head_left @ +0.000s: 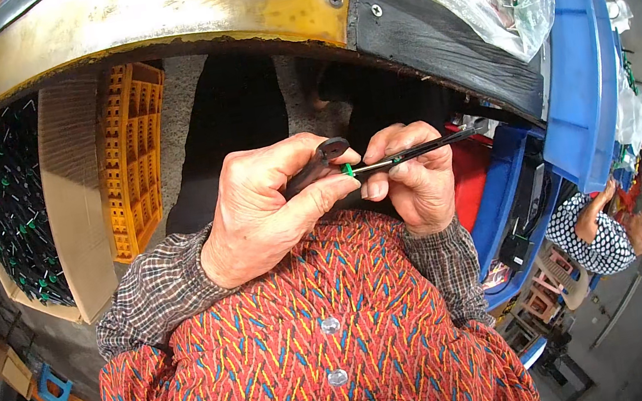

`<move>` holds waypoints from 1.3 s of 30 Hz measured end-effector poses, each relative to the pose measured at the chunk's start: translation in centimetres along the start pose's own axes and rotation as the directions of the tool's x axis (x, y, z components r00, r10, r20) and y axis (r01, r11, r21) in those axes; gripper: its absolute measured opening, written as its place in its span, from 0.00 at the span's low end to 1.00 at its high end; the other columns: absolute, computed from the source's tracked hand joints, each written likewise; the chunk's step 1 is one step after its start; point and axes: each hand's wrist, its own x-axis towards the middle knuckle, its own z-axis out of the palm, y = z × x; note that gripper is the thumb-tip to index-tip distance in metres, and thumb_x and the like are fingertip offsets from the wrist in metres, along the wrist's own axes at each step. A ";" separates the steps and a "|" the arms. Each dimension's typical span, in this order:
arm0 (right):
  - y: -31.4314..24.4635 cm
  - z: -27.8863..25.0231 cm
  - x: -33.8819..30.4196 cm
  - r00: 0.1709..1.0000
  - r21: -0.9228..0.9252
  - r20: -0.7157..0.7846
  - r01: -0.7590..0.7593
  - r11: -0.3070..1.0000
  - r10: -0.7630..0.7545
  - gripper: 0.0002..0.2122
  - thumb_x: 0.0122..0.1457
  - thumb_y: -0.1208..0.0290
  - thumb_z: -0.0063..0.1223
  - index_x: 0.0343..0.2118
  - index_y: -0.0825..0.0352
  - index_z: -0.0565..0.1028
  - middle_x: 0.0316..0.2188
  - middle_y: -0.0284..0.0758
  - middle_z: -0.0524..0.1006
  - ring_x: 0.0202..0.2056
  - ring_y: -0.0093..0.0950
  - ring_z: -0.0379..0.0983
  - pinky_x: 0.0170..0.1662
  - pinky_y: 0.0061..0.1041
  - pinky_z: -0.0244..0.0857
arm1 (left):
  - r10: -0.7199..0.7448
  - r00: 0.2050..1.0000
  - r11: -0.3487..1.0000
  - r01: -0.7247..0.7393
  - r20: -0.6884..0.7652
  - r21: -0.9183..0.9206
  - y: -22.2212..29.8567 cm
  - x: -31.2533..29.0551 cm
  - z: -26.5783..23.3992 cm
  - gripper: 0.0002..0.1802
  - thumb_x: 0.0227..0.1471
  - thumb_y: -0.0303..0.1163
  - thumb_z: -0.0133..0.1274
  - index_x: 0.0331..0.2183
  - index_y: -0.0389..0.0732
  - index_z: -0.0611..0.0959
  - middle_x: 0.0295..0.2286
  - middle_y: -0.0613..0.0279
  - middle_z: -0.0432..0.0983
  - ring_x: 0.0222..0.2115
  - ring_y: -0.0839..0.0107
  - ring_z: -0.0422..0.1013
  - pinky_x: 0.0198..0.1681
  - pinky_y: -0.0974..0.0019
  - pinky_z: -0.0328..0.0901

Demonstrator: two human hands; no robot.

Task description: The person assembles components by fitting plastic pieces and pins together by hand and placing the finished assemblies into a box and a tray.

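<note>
My left hand (260,209) grips the black handle (314,168) of a slim tool between thumb and fingers. That handle has a rounded end with a hole in it. Beside my left fingertips show a small green collar (348,170) and a short thin metal shaft (366,169). My right hand (422,185) pinches a long narrow black piece (437,144), in line with the shaft and pointing off to the right. Whether the black piece sits around the shaft or lies against it, I cannot tell. Both hands are held up in front of my patterned red top.
A worn bench edge (168,12) runs ahead. Plastic bags (466,4) of green-and-metal parts and a blue tray (576,63) are at the right. On the left stand a cardboard box (77,204) of black pieces and a yellow crate (137,161). Another person (592,235) sits far right.
</note>
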 end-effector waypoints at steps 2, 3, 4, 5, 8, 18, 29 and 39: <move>0.0 0.1 0.0 1.000 0.014 -0.010 -0.001 1.000 0.002 0.10 0.48 0.84 0.57 0.35 0.73 0.73 0.34 0.52 0.74 0.25 0.37 0.77 0.30 0.31 0.74 | 0.006 1.000 1.000 -0.006 0.006 0.009 0.0 0.0 -0.1 0.10 0.50 0.24 0.56 0.37 0.33 0.80 0.21 0.69 0.76 0.15 0.89 0.63 0.17 0.81 0.57; 0.0 0.1 0.0 1.000 0.014 -0.009 -0.002 1.000 0.002 0.10 0.48 0.84 0.57 0.35 0.73 0.73 0.34 0.52 0.74 0.25 0.37 0.77 0.30 0.31 0.74 | 0.014 1.000 1.000 -0.014 0.012 0.018 -0.1 0.0 -0.1 0.10 0.50 0.24 0.56 0.37 0.33 0.80 0.21 0.69 0.76 0.15 0.89 0.63 0.17 0.81 0.57; 0.0 0.0 -0.1 1.000 0.005 -0.011 -0.004 1.000 0.004 0.10 0.48 0.84 0.56 0.35 0.73 0.73 0.34 0.52 0.74 0.25 0.37 0.77 0.30 0.31 0.74 | 0.014 1.000 1.000 -0.014 0.011 0.018 0.0 0.0 -0.2 0.10 0.50 0.24 0.56 0.37 0.33 0.80 0.21 0.69 0.76 0.15 0.89 0.63 0.17 0.81 0.57; 0.0 0.0 -0.1 1.000 -0.004 -0.012 -0.006 1.000 0.006 0.10 0.48 0.85 0.56 0.35 0.73 0.73 0.34 0.52 0.74 0.25 0.37 0.77 0.30 0.31 0.74 | 0.004 1.000 1.000 -0.005 0.014 0.024 0.0 0.0 -0.2 0.10 0.50 0.24 0.56 0.37 0.33 0.80 0.21 0.69 0.76 0.15 0.89 0.63 0.17 0.81 0.57; 0.1 0.0 -0.1 1.000 -0.003 -0.005 0.001 1.000 -0.001 0.10 0.48 0.85 0.56 0.35 0.74 0.73 0.35 0.52 0.74 0.26 0.37 0.77 0.30 0.31 0.74 | -0.005 1.000 1.000 0.005 0.011 0.015 -0.1 -0.1 -0.2 0.10 0.50 0.24 0.56 0.37 0.33 0.80 0.21 0.69 0.75 0.15 0.89 0.63 0.17 0.81 0.57; 0.2 0.1 -0.1 1.000 -0.019 -0.005 0.008 1.000 -0.008 0.10 0.48 0.84 0.57 0.35 0.74 0.73 0.34 0.52 0.75 0.25 0.37 0.77 0.30 0.31 0.74 | 0.021 1.000 1.000 -0.021 -0.010 -0.009 -0.2 -0.2 0.1 0.10 0.51 0.24 0.57 0.37 0.33 0.80 0.21 0.69 0.76 0.15 0.89 0.63 0.17 0.81 0.57; 0.3 0.2 -0.1 1.000 -0.040 0.007 0.014 0.999 -0.014 0.10 0.48 0.84 0.57 0.35 0.73 0.74 0.34 0.52 0.75 0.25 0.37 0.77 0.29 0.30 0.74 | 0.010 1.000 1.000 -0.009 0.001 -0.027 -0.3 -0.3 0.0 0.10 0.51 0.24 0.56 0.37 0.33 0.80 0.21 0.69 0.76 0.16 0.89 0.63 0.17 0.81 0.57; 0.1 0.6 0.0 0.999 -0.090 0.011 0.033 0.995 -0.032 0.08 0.48 0.84 0.57 0.34 0.75 0.74 0.34 0.51 0.75 0.26 0.36 0.77 0.29 0.30 0.75 | 0.002 1.000 0.999 -0.002 0.011 0.033 -0.4 -0.4 -0.2 0.09 0.51 0.24 0.55 0.37 0.33 0.80 0.21 0.70 0.75 0.16 0.89 0.62 0.17 0.81 0.57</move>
